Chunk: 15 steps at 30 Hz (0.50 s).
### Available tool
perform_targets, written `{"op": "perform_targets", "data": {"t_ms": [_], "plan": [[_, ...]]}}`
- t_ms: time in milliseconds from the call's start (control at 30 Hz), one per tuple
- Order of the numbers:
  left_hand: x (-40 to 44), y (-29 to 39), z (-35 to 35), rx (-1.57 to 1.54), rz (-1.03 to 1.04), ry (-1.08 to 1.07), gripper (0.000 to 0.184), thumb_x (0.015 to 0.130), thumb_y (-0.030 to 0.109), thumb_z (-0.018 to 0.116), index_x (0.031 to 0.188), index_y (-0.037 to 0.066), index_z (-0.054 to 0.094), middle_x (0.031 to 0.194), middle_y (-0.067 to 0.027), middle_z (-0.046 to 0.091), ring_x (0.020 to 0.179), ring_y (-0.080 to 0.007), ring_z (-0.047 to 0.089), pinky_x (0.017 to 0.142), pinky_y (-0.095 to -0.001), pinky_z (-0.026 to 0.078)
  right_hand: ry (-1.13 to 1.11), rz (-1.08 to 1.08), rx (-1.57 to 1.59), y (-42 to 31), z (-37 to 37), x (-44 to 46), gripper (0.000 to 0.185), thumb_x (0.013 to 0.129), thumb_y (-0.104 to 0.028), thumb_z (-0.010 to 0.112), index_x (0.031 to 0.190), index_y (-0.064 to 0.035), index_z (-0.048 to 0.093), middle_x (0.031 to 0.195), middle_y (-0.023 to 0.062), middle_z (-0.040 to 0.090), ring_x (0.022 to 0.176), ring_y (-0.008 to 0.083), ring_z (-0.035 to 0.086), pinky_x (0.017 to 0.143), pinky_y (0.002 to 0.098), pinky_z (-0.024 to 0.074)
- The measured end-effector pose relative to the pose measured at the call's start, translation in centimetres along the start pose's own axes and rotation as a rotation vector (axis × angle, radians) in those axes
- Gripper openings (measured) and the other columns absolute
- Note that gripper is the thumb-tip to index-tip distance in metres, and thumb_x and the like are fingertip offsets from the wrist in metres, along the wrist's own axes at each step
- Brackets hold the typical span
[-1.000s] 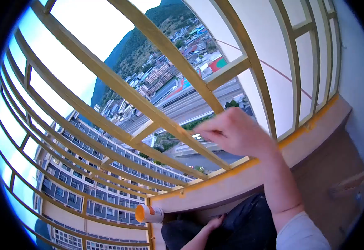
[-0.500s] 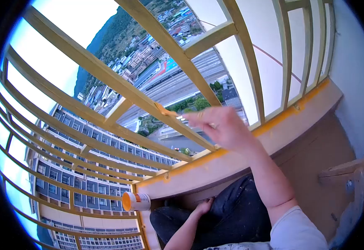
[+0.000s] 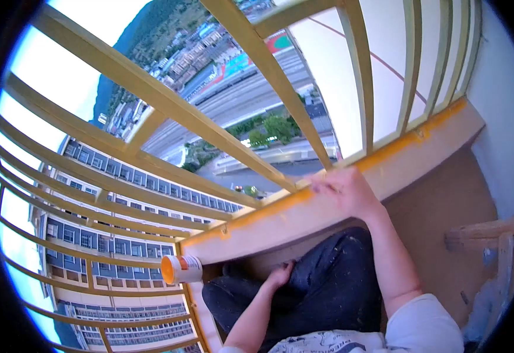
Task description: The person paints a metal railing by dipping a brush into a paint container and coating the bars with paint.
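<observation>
My right hand (image 3: 345,191) is closed in a pinch beside the foot of a yellow-brown bar (image 3: 233,144), just above the ledge. What it grips is blurred; a thin smeared shape points left from the fingers toward the bar. My left hand (image 3: 281,275) rests low between my legs, fingers curled, and whatever may be in it is hidden. A white tub (image 3: 190,269) with an orange rim and orange inside lies tilted at the left end of the ledge, beside the bars.
Orange marks run along the pale ledge (image 3: 327,215) under the railing. My dark-trousered legs (image 3: 339,276) are folded below it. A worn wooden piece (image 3: 486,232) stands at the right, near a white wall (image 3: 504,117). Buildings and roads lie far below beyond the bars.
My right hand has moved down along the bar toward its foot at the ledge. The orange-tipped tool seen against the bar earlier is now blurred. The view has shifted, and my left hand remains low.
</observation>
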<state>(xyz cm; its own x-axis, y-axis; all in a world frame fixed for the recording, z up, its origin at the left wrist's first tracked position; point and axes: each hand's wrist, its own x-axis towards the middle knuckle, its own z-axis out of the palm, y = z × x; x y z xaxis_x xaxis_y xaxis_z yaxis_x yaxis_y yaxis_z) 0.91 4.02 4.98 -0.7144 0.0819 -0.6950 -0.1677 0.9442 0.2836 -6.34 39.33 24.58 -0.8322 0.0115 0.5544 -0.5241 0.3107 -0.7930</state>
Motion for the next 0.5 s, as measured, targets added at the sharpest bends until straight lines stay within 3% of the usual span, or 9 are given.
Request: {"op": "perform_targets", "data": {"t_ms": [33,133,267,400,500], "plan": [[0.6,0.1,-0.4,-0.001,0.009,-0.053,0.075,0.098,0.062,0.028,0.132,0.002,0.056,0.134,-0.0262,0.054,0.13,-0.0415,0.046,0.11,-0.0435,0.035,0.14,-0.033,0.058,-0.1,0.4,0.7,0.028,0.087,-0.006,0.066,0.113,-0.0115,0.073,0.079,0.0126,0.071,0.067,0.0248,0.066,0.063,0.0361,0.0526],[0.1,0.3,-0.4,0.019,-0.027,-0.088,0.074,0.098,0.061,0.026,0.133,0.002,0.056,0.134,-0.0264,0.054,0.13,-0.0411,0.047,0.11,-0.044,0.036,0.201,-0.147,-0.041,-1.9,1.3,3.0,0.026,0.089,-0.004,0.064,0.112,-0.0081,0.073,0.085,0.0113,0.072,0.074,0.0238,0.069,0.065,0.0324,0.0528],[0.6,-0.5,0.6,0.012,0.038,-0.028,0.073,0.098,0.06,0.028,0.134,0.003,0.055,0.135,-0.0271,0.054,0.127,-0.0424,0.049,0.109,-0.0455,0.037,0.129,-0.104,-0.131,-0.1,1.5,-1.0,0.029,0.084,-0.009,0.068,0.113,-0.009,0.072,0.071,0.0111,0.062,0.065,0.0261,0.061,0.059,0.0363,0.0491],[0.5,-0.1,0.2,-0.003,-0.027,-0.061,0.071,0.098,0.059,0.029,0.129,0.003,0.059,0.132,-0.0274,0.055,0.125,-0.0429,0.051,0.108,-0.0457,0.038,0.001,-0.104,-0.201,-2.4,1.3,0.0,0.031,0.082,-0.009,0.07,0.113,-0.0102,0.073,0.074,0.01,0.064,0.067,0.0241,0.062,0.059,0.0357,0.0495],[-0.6,1.2,-1.0,0.013,0.01,-0.079,0.071,0.098,0.059,0.03,0.126,0.002,0.062,0.13,-0.0273,0.057,0.124,-0.0425,0.052,0.108,-0.0457,0.038,0.02,-0.281,-0.438,-6.9,0.4,5.3,0.031,0.081,-0.008,0.071,0.112,-0.009,0.073,0.077,0.0095,0.065,0.069,0.0223,0.063,0.058,0.0357,0.0501]]}}
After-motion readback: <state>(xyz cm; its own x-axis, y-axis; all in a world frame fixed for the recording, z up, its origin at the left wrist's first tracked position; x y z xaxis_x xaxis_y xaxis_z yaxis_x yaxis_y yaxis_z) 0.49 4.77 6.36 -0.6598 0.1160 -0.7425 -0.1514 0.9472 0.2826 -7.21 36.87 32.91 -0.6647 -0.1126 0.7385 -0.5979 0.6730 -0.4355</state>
